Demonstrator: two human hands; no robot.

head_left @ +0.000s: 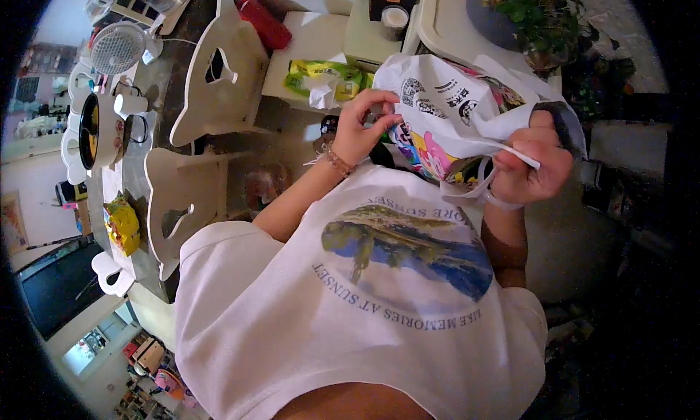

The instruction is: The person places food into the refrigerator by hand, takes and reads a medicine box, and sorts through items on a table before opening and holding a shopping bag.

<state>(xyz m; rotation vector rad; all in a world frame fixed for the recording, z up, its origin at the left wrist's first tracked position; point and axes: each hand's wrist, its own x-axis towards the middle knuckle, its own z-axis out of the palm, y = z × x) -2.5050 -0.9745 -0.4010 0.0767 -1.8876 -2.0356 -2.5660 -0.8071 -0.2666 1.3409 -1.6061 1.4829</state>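
A white bag (474, 77) with black lettering, a square code and colourful cartoon prints hangs in front of my chest, crumpled and slanting to the right. My left hand (362, 126) is at its left edge, thumb and fingers pinched on the material. At the bag's right end, my right hand (531, 165) is closed around a gathered part with a white strap across the fingers. The strap's loop dangles below that hand. A dark opening or lining shows beyond the right knuckles. What the bag contains is hidden.
A yellow-green tissue pack (324, 81) lies on a pale surface just beyond my left hand. White chairs (211, 77) stand left by a dark table (164, 92) with a fan (118, 48) and yellow snack bag (122, 227). A potted plant (529, 15) is at upper right.
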